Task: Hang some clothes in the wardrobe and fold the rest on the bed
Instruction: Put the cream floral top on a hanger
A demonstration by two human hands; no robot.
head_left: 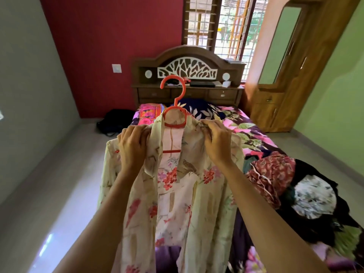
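Over the near end of the bed, a cream, thin fabric garment printed with red and pink flowers hangs on an orange-red plastic hanger. It is held up in the air, and its open front falls straight down in the middle of the view. The hanger's hook stands upright above the neckline, and its thin crossbar shows through the open neck.

Both hands are clamped on the garment, set apart at its two shoulders. The left hand has its fingers curled over the fabric at the left shoulder, beside the front edge. The right hand pinches a bunch of fabric at the right shoulder, just beside the hanger's arm.

Behind and to the right lies the bed with a dark purple sheet printed with pink flowers and green leaves. On its near right part sits a loose pile of clothes: a maroon patterned piece and, nearer, a black garment with a white print.

At the far end stands a brown wooden headboard with a white leaf cut-out panel, and a barred window is above it. A brown wooden wardrobe with a tall mirror panel stands at the far right. A black bag rests on the grey floor to the left of the bed, against the dark red wall.
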